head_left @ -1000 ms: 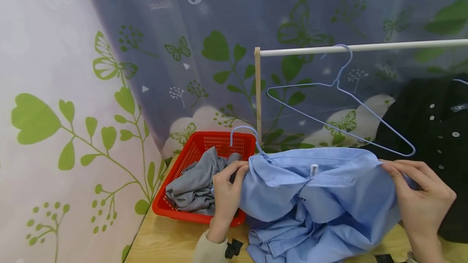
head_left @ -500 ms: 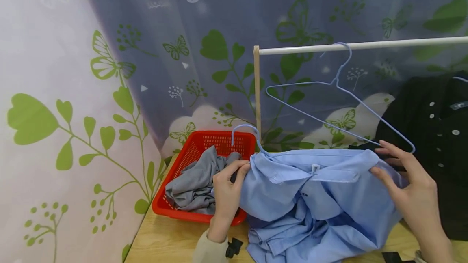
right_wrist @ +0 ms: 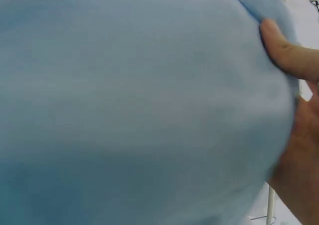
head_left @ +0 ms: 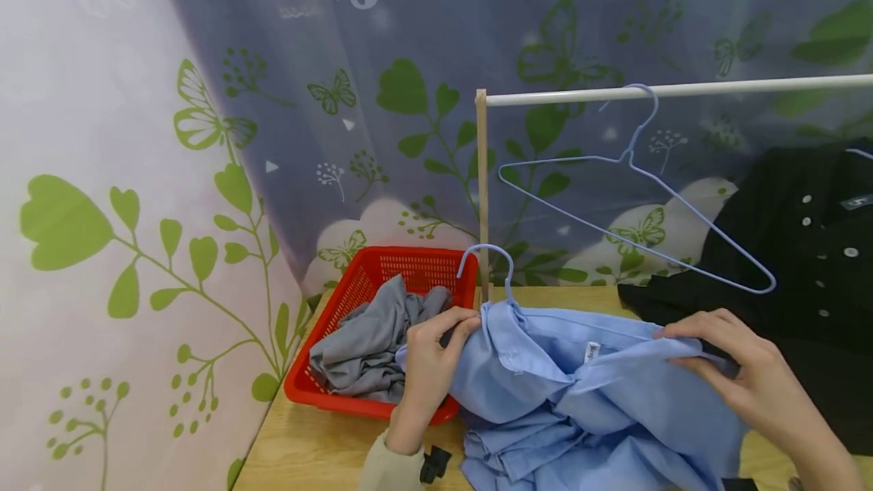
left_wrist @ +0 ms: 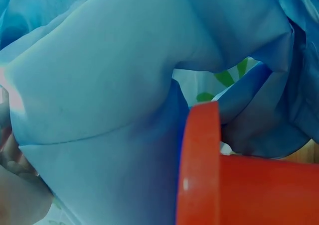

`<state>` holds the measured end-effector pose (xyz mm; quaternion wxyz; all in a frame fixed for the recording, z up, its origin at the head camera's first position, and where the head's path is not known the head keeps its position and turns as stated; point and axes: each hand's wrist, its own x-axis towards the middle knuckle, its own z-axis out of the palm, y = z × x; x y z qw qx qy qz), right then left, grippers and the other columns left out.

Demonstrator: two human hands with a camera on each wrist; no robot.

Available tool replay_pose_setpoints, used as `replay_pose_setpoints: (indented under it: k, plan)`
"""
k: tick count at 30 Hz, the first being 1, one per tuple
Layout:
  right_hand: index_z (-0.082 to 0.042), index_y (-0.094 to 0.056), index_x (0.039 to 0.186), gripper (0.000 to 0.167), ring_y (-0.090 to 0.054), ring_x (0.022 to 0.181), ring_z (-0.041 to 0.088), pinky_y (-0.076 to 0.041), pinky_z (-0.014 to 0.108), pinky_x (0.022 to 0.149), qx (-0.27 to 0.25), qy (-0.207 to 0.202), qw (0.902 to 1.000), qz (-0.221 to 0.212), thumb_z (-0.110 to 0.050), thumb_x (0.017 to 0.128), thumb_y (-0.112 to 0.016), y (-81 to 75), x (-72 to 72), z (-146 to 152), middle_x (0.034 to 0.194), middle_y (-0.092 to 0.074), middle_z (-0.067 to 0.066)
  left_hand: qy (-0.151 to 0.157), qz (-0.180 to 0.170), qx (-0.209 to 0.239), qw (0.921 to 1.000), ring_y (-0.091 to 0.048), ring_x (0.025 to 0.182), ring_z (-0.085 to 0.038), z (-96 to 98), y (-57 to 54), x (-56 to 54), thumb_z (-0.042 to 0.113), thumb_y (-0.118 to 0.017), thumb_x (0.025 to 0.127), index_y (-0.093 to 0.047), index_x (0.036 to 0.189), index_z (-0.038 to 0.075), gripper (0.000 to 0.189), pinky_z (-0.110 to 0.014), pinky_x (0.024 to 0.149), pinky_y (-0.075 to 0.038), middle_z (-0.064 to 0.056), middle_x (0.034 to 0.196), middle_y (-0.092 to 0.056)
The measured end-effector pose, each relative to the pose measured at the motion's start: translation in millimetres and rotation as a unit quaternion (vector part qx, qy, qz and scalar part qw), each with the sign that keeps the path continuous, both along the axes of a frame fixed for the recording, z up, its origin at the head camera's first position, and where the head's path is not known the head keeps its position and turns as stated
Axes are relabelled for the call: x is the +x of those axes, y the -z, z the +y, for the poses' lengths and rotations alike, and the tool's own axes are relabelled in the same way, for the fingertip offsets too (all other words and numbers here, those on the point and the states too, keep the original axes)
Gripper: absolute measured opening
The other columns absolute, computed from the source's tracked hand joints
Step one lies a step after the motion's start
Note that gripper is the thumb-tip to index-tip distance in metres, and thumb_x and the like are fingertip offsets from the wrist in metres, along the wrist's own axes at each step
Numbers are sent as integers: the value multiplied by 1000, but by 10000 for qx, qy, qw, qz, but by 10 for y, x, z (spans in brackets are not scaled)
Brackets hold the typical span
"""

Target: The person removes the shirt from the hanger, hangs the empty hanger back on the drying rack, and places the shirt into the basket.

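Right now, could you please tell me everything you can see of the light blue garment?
The light blue garment looks like smooth, thin cloth, with a folded band like a collar and a small white label near its upper edge. A pale blue hanger hook rises from its upper left. The left hand pinches the edge near that hook; the right hand holds the opposite side between thumb and fingers. Its lower part bunches in rumpled folds over the wooden table, right of the red basket.

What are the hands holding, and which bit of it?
A light blue garment: the left hand and the right hand each hold its top edge, towards opposite ends.
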<state>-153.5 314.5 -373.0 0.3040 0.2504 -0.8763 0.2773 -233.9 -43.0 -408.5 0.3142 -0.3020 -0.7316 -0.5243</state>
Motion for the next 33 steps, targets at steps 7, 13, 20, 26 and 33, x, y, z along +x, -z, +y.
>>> replay_pose_setpoints:
  k: [7, 13, 20, 26, 33]
  plan:
    - [-12, -68, 100, 62, -54, 90, -4, -39, 1, 90, -455, 135, 9989, 54, 31, 57, -78, 10, 11, 46, 99, -63, -10, -19, 26, 115, 9999, -74, 87, -16, -8, 19, -21, 11, -70, 95, -77, 95, 9, 8, -28, 80, -59, -4, 91, -77]
    - [-10, -68, 102, 57, -56, 90, -2, -44, 3, 83, -722, 191, 9969, -238, 26, 60, -82, -7, 45, 130, 102, -63, -8, -179, -88, 305, 9993, -74, 87, -15, -46, 31, -55, 14, -70, 95, -78, 95, 11, 8, -29, 79, -59, -2, 91, -77]
    - [-9, -67, 106, 58, -60, 88, 0, -48, 6, 78, -636, -182, 9952, -718, 21, 60, -85, 2, 125, 252, 106, -63, -11, -359, -260, 402, 9982, -74, 85, -16, -76, 52, -84, 12, -71, 94, -78, 94, 12, 7, -31, 77, -59, -1, 90, -77]
    - [9, -67, 100, 31, -63, 87, -2, -49, 6, 81, -1760, 149, 9837, 324, 24, 75, -75, 38, 25, 89, 101, -67, -12, -452, -444, 677, 9957, -73, 85, -18, -71, 57, -79, 10, -70, 94, -78, 94, 12, 8, -29, 76, -58, -3, 91, -77]
    - [27, -57, 87, 30, -70, 81, -1, -52, 8, 75, -3446, -40, 9189, 1920, 6, 83, -77, 161, -152, -208, 94, -71, -5, -435, -646, 966, 9923, -72, 84, -17, -36, 43, -56, 16, -68, 96, -78, 94, 14, 10, -28, 73, -57, 0, 91, -77]
